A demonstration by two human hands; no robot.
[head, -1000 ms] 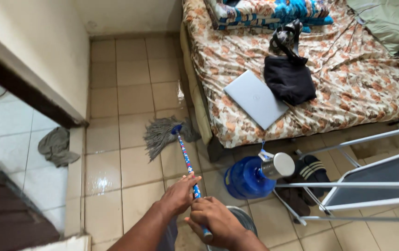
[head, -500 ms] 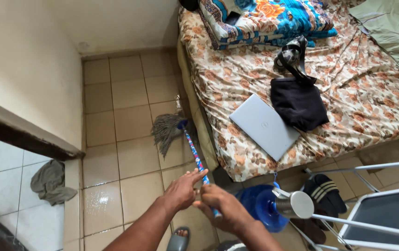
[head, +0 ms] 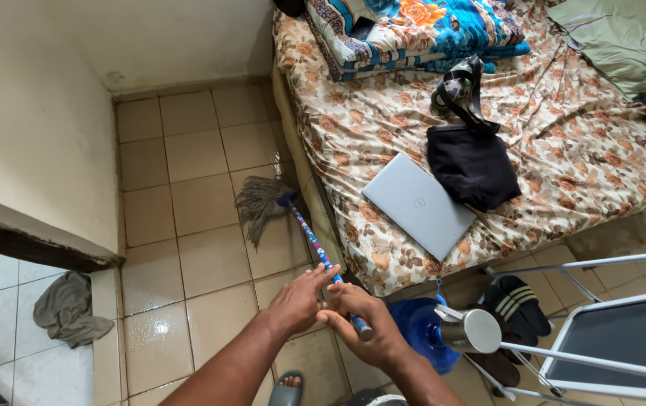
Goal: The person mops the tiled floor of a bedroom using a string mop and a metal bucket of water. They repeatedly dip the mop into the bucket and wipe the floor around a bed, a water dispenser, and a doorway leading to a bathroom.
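Two bare forearms, reaching up from the bottom edge toward twelve o'clock and meeting at the middle of the view. Left hand [head: 298, 302] set flat-fingered against the mop handle [head: 321, 258], fingers long and nearly straight, pointing to about two o'clock; resting on the handle rather than wrapped round it, as far as can be told from this angle. Right hand [head: 363, 325] just at four o'clock of the left, closed in a fist round the lower end of the same handle, thumb side up.

Handle thin, round, patterned in blue with red and white flecks, slanting from the hands toward eleven o'clock. Mop head [head: 260, 203] at its far end: a flat fan of limp grey strings, spread on the floor [head: 188, 195] beside the bed's [head: 564, 150] near corner. Floor of square beige tiles, glossy and wet-looking at nine o'clock of the hands.

Bed at one to three o'clock, under a floral sheet in brown and cream. On it, a slim silver laptop [head: 417, 204], closed, and touching its upper edge a soft black bag [head: 472, 167] with looped straps. Round blue water bottle [head: 422, 325] on its side at three o'clock of the right hand, a shiny metal cup [head: 472, 331] just in front of it. Crumpled grey rag [head: 67, 308] at nine o'clock, well apart.
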